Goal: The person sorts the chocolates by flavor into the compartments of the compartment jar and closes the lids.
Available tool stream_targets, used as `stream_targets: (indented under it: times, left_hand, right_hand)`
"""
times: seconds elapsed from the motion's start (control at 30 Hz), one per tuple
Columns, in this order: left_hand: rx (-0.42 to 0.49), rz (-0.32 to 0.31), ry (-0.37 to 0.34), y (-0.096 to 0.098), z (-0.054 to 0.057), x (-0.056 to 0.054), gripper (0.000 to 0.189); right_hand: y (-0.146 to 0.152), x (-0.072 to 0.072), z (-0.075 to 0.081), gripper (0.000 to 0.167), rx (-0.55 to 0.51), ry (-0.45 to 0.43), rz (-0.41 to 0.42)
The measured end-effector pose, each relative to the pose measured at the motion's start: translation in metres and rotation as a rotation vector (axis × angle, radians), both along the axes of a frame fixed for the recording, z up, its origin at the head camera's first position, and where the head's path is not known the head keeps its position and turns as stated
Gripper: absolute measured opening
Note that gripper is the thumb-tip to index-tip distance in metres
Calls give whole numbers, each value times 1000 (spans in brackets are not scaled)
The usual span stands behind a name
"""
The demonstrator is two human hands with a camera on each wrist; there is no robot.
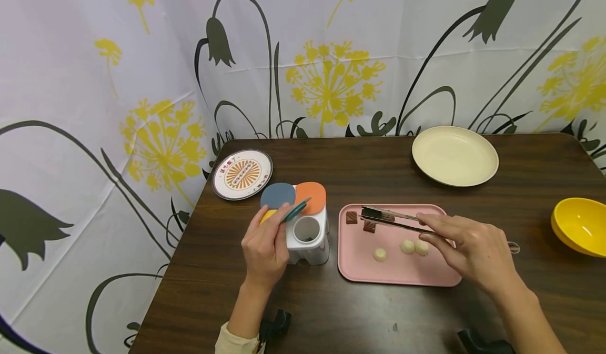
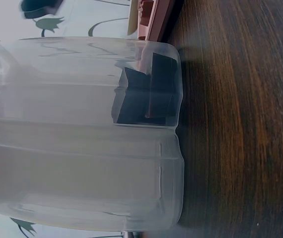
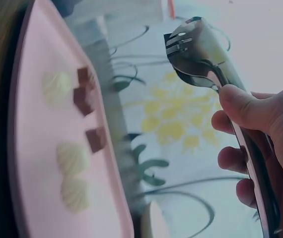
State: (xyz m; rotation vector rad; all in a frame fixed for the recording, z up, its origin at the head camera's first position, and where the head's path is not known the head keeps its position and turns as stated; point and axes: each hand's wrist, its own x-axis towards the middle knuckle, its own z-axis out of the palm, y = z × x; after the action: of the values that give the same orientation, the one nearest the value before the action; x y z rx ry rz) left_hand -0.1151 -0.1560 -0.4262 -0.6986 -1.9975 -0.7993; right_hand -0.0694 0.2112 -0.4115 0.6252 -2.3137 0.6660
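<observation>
Two hands pinch: the left hand (image 1: 266, 249) a teal lid (image 1: 295, 211), the right hand (image 1: 478, 246) metal tongs (image 1: 393, 224) clasping a dark piece (image 1: 371, 213). Mid-frame stands the white container (image 1: 310, 252); right of it, a pink tray (image 1: 397, 273), beneath the tongs.

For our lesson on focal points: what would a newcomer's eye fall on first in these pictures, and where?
Probably the pink tray, just right of the head view's middle, with the right hand holding tongs above it. To the tray's left, the left hand grips a tilted teal lid at the top of the white box. The yellow bowl at the right edge and the flowered curtain behind the table might follow.
</observation>
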Motion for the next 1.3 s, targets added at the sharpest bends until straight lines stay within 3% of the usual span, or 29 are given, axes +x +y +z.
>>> stream_targets:
  times: [0.27, 0.77, 1.3]
  left_hand:
    - [-4, 1, 19, 0, 0, -1, 30]
    - [0, 4, 39, -1, 0, -1, 31]
    - [5, -6, 34, 0, -1, -1, 30]
  right_hand:
    - [-29, -2, 19, 44, -45, 105, 119]
    - [-77, -6, 29, 35, -69, 134, 240]
    - [-86, -8, 25, 36, -29, 110, 246]
